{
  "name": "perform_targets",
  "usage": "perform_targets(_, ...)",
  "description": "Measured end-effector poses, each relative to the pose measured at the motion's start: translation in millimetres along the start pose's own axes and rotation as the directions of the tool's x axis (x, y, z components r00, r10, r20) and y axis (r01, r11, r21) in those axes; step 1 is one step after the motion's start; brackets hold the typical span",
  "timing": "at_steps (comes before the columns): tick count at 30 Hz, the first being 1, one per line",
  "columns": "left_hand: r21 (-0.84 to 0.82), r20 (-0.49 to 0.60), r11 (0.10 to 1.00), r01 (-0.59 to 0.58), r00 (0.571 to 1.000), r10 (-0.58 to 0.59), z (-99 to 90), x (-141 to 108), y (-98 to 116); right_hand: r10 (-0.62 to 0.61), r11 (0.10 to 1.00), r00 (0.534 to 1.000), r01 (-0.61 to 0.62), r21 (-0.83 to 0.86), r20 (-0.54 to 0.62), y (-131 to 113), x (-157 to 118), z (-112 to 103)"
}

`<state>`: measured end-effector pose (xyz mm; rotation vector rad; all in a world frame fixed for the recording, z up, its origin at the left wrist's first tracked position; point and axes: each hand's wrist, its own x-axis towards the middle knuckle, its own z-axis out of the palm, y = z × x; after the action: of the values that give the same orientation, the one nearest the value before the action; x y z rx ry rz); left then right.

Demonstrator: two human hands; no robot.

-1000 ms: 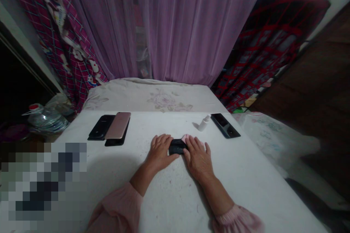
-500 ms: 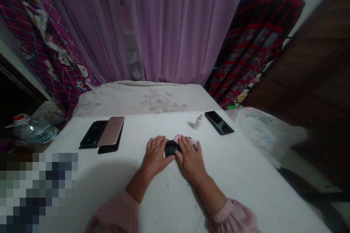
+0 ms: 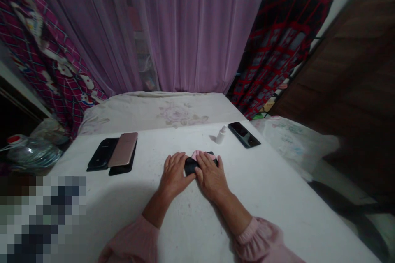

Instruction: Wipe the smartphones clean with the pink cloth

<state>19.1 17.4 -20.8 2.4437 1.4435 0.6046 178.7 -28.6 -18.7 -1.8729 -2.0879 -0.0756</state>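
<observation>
In the head view a black phone (image 3: 190,167) lies flat on the white-covered table, partly hidden under my hands. My left hand (image 3: 175,172) holds its left end, fingers along the far side and thumb along the near edge. A folded pink cloth (image 3: 195,155) is pressed onto the phone beneath the fingers of my right hand (image 3: 211,176). Behind my right hand stands a small white spray bottle (image 3: 221,135). Beside it lies another dark phone (image 3: 244,134).
At the left, a rose-gold phone (image 3: 124,149) rests partly on a dark one, next to a black phone (image 3: 103,153). A large water bottle (image 3: 26,152) stands off the table's left side. Purple curtains (image 3: 191,28) hang behind the table (image 3: 185,230).
My right hand and the pink cloth have shifted slightly left across the phone, showing more of its right end. My left hand stays at the left end. The view has turned slightly right.
</observation>
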Motion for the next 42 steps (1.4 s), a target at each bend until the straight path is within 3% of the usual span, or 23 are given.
perform_targets(4,-0.008,0.003,1.000,-0.012,1.000,0.012,1.0,0.4,-1.8,0.139,0.990,0.990,-0.140,-0.032,-0.029,16.0,3.8,-1.1)
perform_targets(13,0.030,0.028,1.000,0.002,1.000,-0.002,0.1,0.9,-1.5,-0.111,0.993,0.994,0.112,0.044,-0.013,-10.6,-23.0,-7.5)
perform_targets(21,0.021,0.015,0.999,-0.027,1.000,0.027,1.3,1.8,-5.8,0.087,0.994,0.996,-0.086,-0.063,0.001,18.8,-29.8,-4.7)
perform_targets(28,0.020,0.085,0.999,-0.043,0.996,0.042,-1.9,2.9,-9.6,-0.050,0.999,0.998,0.050,0.008,0.024,5.5,-33.8,-11.9)
perform_targets(33,0.025,0.071,0.998,-0.056,0.996,0.054,-1.5,2.4,-10.2,0.035,0.999,0.999,-0.034,0.035,-0.017,6.9,-30.8,-18.8)
perform_targets(38,0.023,0.059,0.997,-0.068,0.996,0.066,-0.4,2.1,-12.2,0.037,0.998,0.992,-0.031,0.047,-0.117,10.4,-29.7,-23.3)
perform_targets(42,0.031,0.053,0.996,-0.081,0.995,0.079,1.6,1.6,-13.5,0.063,0.998,0.996,-0.063,0.002,-0.058,9.1,-39.1,-21.5)
